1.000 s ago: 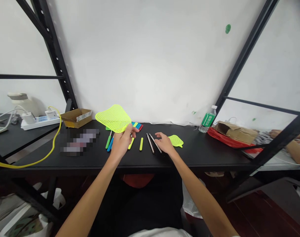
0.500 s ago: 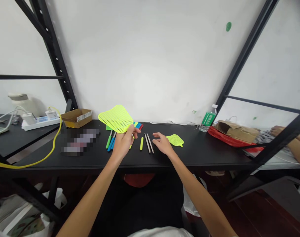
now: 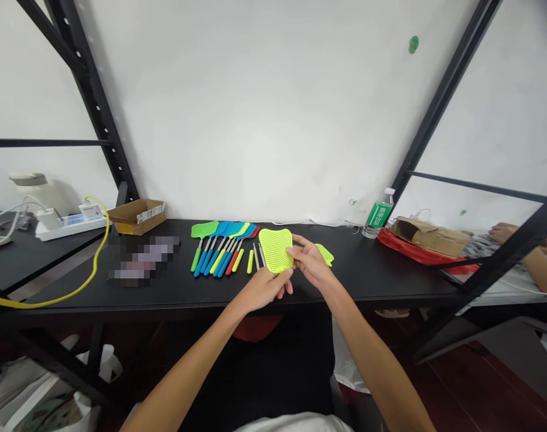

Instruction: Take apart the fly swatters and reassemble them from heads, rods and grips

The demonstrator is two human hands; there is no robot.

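Observation:
A yellow-green perforated fly swatter head is held upright over the desk's front part. My left hand pinches its lower edge, and my right hand grips its right edge, both closed on it. Partly hidden behind my right hand lies a second yellow-green swatter head. Left of my hands are metal rods, their lower ends covered by my hand, and two loose yellow-green handles. Farther left, a row of several swatters in green, blue, yellow and red lies fanned on the desk.
A cardboard box and a pixelated item are on the left, near a yellow cable and a power strip. On the right stand a water bottle and a carton on red plastic. Another person's hand shows far right.
My left hand has brought the swatter head right and down, in front of my body. My right hand, open before, has closed on its right edge. The row of swatters is now uncovered.

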